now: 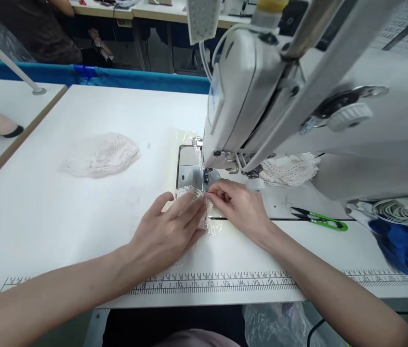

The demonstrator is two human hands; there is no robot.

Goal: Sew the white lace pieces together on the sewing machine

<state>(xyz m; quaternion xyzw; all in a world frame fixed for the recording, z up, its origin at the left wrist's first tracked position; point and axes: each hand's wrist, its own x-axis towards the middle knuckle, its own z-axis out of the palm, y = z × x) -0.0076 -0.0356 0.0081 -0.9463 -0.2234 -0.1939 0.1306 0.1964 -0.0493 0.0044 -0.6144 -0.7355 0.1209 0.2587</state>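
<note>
My left hand (169, 231) lies flat on a small piece of cream lace fabric (209, 222), pressing it onto the white table just in front of the sewing machine's needle (205, 179). My right hand (240, 205) pinches the far edge of the same lace between thumb and fingers, right by the presser foot. The white sewing machine (257, 96) fills the upper right. Most of the lace is hidden under my hands.
A pile of cream lace pieces (100, 154) lies on the table to the left. More lace (290, 168) sits behind the machine arm. Green thread snips (321, 220) lie to the right, near blue cloth (404, 248). A printed ruler (218, 282) runs along the front edge.
</note>
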